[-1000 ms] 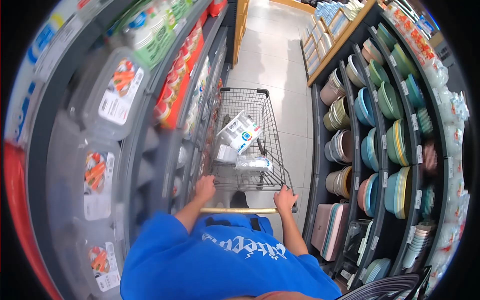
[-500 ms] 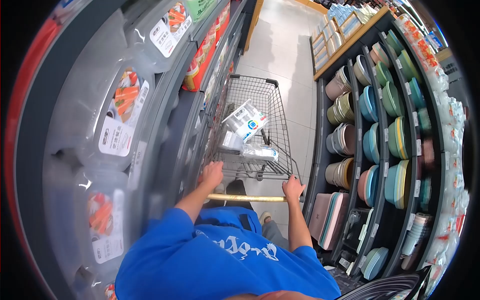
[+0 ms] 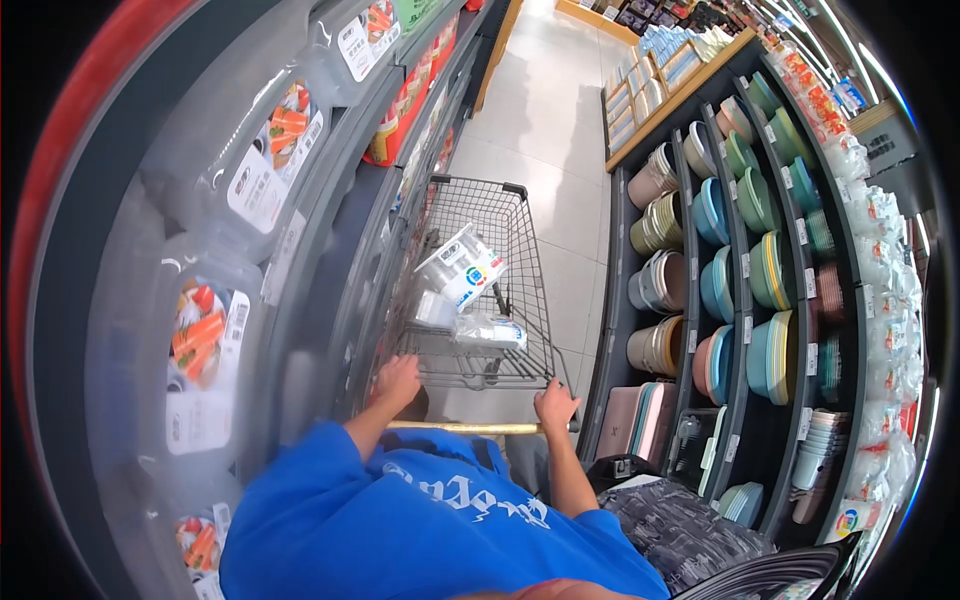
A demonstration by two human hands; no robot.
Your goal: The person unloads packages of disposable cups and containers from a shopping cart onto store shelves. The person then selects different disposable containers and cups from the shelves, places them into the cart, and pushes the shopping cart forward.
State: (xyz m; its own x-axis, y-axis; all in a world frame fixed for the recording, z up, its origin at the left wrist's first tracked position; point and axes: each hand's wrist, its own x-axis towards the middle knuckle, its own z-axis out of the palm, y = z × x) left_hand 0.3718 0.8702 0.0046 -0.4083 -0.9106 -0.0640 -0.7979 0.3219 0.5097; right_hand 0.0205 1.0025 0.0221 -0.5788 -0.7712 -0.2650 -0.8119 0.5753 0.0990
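Note:
A wire shopping cart (image 3: 535,262) stands in front of me in the aisle, its yellow handle bar (image 3: 470,428) close to my body. My left hand (image 3: 398,380) is closed around the left end of the cart's handle frame. At the right end, my right hand (image 3: 556,405) grips the frame, fingers wrapped over it. Inside the basket lies a white-and-clear plastic package (image 3: 462,268) with a round colourful logo, tilted. Nearer me are a whitish box-like pack (image 3: 433,310) and a clear-wrapped roll-shaped pack (image 3: 490,332).
Close on the left, a shelf holds clear plastic containers (image 3: 200,350) with food-picture labels. Shelves on the right carry stacked bowls and basins (image 3: 768,355). Bagged goods (image 3: 885,290) hang beyond. Dark patterned fabric (image 3: 680,530) shows at lower right. Tiled floor (image 3: 545,110) runs ahead.
The cart and both hands appear lower and slightly left in view, with more of the aisle ahead visible. Shelf goods have shifted, and the dark patterned fabric has come into view at lower right.

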